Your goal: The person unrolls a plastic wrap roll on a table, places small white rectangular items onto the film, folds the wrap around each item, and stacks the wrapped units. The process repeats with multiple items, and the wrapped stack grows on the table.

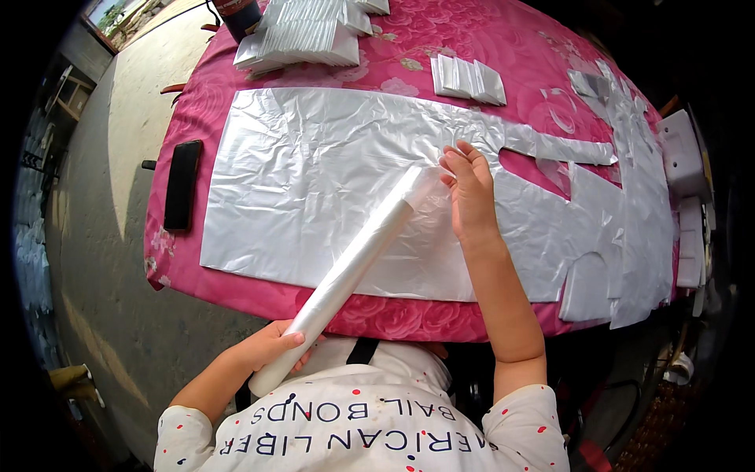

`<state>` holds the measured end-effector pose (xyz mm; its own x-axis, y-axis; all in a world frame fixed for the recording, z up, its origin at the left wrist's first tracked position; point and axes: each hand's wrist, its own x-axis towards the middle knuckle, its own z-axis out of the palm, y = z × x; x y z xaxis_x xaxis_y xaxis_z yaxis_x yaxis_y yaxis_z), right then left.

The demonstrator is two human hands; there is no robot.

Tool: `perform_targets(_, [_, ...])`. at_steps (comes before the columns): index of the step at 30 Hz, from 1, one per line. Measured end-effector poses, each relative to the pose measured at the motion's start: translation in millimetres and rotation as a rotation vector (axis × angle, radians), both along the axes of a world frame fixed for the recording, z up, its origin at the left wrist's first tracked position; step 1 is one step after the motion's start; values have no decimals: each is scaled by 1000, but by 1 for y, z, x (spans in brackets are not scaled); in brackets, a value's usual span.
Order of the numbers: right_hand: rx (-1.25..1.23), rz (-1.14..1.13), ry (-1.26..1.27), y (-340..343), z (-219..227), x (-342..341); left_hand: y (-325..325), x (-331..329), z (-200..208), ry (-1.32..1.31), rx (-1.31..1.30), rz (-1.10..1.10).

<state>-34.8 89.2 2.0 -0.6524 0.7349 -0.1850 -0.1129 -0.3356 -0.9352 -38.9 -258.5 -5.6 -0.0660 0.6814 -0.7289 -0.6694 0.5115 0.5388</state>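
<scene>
My left hand [277, 346] is wrapped round the lower end of a long roll of whitish plastic film [338, 271], which slants up to the right from my lap. Near the roll's far end, my right hand [470, 185] has its fingers curled and pinched on a thin, see-through loose end of the film. Beneath both lies a wide sheet of silvery-white plastic [299, 181], creased and spread flat over the table. On its right side the sheet has cut-out shapes and strips.
A pink flowered tablecloth [409, 317] covers the table. Folded white packets stand in a large stack [303, 43] and a smaller row [469, 80] at the back. A black phone [182, 186] lies at the left edge. White plastic containers [683, 153] stand beyond the right edge.
</scene>
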Motion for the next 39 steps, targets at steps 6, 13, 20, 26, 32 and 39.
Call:
perform_targets(6, [79, 439, -235, 29, 5, 22, -12, 9, -3, -58, -57, 36])
perform_targets(13, [213, 679, -389, 14, 12, 12, -13, 10, 1, -19, -42, 23])
perform_targets(20, [315, 719, -368, 20, 5, 13, -11, 10, 5, 161, -47, -40])
perform_targets(26, [655, 264, -405, 112, -2, 23, -12, 4, 12, 58, -151, -27])
perform_targets(32, [893, -128, -547, 208, -12, 64, -41, -8, 3, 139, -136, -340])
perform_targets(39, [751, 96, -290, 150, -13, 27, 24, -47, 46, 837, 58, -675])
